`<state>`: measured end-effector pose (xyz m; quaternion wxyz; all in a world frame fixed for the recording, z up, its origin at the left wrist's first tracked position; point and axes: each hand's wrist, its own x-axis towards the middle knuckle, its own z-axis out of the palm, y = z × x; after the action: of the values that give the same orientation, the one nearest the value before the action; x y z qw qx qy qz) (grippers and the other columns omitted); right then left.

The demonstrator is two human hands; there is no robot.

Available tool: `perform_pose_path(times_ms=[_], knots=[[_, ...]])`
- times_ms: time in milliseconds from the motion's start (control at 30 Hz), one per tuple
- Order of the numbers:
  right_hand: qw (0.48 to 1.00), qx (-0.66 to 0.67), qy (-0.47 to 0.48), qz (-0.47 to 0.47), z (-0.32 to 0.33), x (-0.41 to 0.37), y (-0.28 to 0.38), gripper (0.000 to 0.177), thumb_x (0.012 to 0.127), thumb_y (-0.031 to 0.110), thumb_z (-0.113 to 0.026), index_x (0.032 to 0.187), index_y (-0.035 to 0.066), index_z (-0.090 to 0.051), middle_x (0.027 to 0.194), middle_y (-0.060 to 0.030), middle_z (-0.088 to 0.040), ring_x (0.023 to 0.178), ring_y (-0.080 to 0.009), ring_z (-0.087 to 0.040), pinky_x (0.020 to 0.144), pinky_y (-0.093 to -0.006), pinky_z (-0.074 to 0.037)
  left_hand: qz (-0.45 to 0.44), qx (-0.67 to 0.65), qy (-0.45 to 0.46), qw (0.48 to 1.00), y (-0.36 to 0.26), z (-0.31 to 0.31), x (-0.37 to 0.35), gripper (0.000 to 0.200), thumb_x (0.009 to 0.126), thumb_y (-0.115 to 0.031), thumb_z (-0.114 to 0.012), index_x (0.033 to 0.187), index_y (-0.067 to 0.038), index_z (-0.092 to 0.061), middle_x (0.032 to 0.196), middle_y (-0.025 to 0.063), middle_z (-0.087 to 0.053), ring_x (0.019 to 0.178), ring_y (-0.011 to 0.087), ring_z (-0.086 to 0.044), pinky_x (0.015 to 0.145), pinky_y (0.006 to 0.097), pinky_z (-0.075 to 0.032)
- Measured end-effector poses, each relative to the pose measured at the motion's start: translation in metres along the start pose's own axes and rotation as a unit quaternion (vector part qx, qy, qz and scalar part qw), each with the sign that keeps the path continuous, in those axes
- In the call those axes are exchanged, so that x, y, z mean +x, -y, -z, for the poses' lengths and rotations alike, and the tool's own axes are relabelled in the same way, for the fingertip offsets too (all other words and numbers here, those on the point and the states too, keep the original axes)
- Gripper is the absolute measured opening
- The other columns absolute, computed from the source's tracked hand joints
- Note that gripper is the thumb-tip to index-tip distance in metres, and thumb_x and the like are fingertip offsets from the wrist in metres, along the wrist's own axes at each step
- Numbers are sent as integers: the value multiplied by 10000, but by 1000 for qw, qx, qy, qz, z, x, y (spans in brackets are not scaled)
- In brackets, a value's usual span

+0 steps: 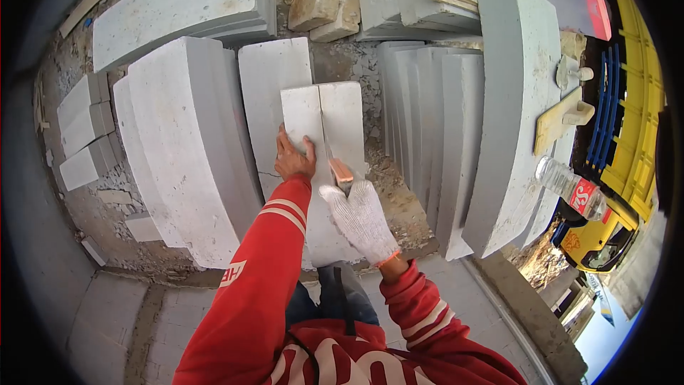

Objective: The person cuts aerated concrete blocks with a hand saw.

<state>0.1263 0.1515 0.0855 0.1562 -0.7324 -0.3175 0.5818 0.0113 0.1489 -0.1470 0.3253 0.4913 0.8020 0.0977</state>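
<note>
A flat white block (347,120) stands in front of me, with a straight cut line running down its middle. My bare left hand (293,157) presses flat on the left half of the block. My right hand (360,219), in a white knit glove, grips a tool with an orange-brown handle (341,170). Its thin blade (326,132) lies in the cut line and points away from me.
Long curved white blocks lie on the left (182,150) and lean in a row on the right (514,100). Small blocks (84,132) sit far left, rough stones (317,1) at the back. A water bottle (574,192) and a wooden float (558,121) rest at the right.
</note>
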Motion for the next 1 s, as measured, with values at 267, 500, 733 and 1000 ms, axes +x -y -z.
perform_pose_path(times_ms=[267,500,733,1000], knots=[[993,8,35,-108,-14,90,11,418,935,306,-678,1023,-101,-640,807,-296,-684,872,-450,-726,710,-459,-560,8,-22,7,1000,9,-4,2,737,944,-417,-593,1564,-127,-319,1499,127,-517,1227,397,-633,976,509,-546],[998,41,5,-38,-3,-32,0,561,920,255,-705,1329,-95,-547,893,-288,-701,928,-456,-724,784,-463,-579,8,16,-25,1000,-9,4,0,691,953,-401,-589,1540,-116,-363,1458,149,-551,1149,421,-669,946,509,-558],[999,-9,-31,0,-38,95,-3,359,910,278,-687,1030,-55,-628,863,-279,-690,897,-457,-716,746,-461,-556,17,-23,2,1000,3,-3,21,685,965,-378,-624,1525,-81,-365,1460,176,-556,1135,443,-668,935,532,-553],[995,-20,-90,48,-43,26,-35,380,908,227,-675,1059,-116,-613,830,-332,-668,875,-490,-704,719,-501,-558,-19,22,-28,999,3,-1,-6,711,969,-464,-555,1538,-85,-357,1446,185,-582,971,437,-725,825,528,-594]])
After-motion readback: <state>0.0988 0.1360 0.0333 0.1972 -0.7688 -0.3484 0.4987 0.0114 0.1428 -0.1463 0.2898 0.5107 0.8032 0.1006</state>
